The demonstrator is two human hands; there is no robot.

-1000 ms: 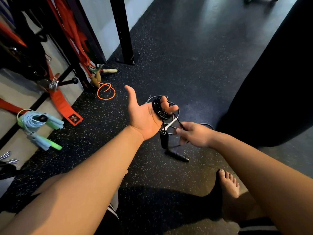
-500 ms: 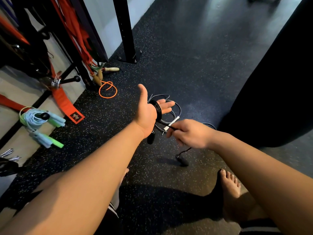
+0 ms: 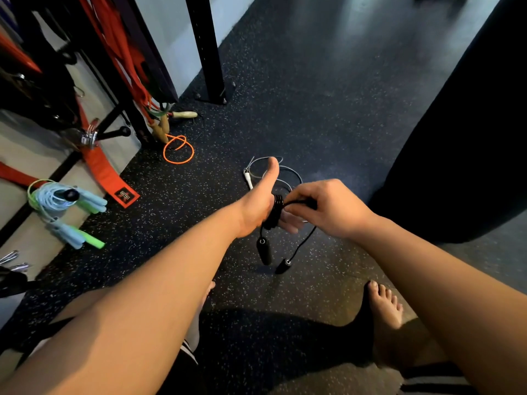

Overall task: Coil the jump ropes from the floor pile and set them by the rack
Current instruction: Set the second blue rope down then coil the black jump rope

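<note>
Two black handles (image 3: 263,250) dangle above the floor (image 3: 313,95) from the black jump rope (image 3: 275,208), coiled round the left hand (image 3: 255,208), whose grip is open, thumb up. Right hand (image 3: 328,208) pinches the loose strand beside the coil; a grey rope (image 3: 285,171) lies beyond

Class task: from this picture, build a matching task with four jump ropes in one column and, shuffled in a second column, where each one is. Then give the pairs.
1 black jump rope
2 orange rope
3 light blue jump rope
4 white-handled grey rope

A coiled on the pale floor, far left
B wound round the left hand
C loose on the dark floor, beyond that hand
D looped beside the wooden handles

Pairs: 1-B, 2-D, 3-A, 4-C
</note>
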